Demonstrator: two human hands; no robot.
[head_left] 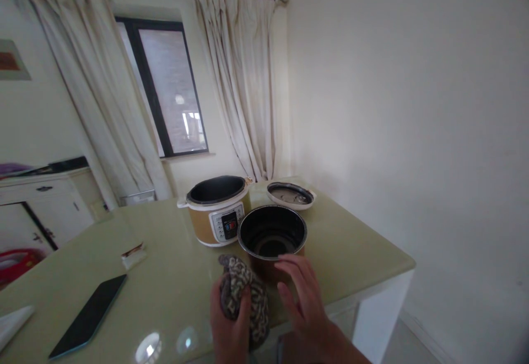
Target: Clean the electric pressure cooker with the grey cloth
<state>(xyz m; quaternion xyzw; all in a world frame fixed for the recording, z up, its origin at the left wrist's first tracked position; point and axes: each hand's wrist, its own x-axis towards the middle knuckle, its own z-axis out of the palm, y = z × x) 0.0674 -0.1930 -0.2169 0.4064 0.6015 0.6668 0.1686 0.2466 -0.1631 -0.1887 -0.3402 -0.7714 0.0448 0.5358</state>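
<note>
My left hand (230, 324) is closed around a bunched patterned cloth (243, 293), held just above the near edge of the table. My right hand (301, 291) is open with fingers spread, reaching toward the near wall of a dark inner pot (271, 233) that stands on the table. Whether the fingers touch the pot I cannot tell. Behind the pot to the left sits an orange and white electric cooker body (215, 210) with a control panel, its top open. The cooker's lid (290, 195) lies upside down at the far right of the table.
The pale green glossy table (173, 276) also carries a dark phone (90, 314), a small packet (133, 255) and a white sheet corner (12, 322) at left. A wall runs along the right, curtains and a window stand behind, and a white cabinet (45, 210) is at left.
</note>
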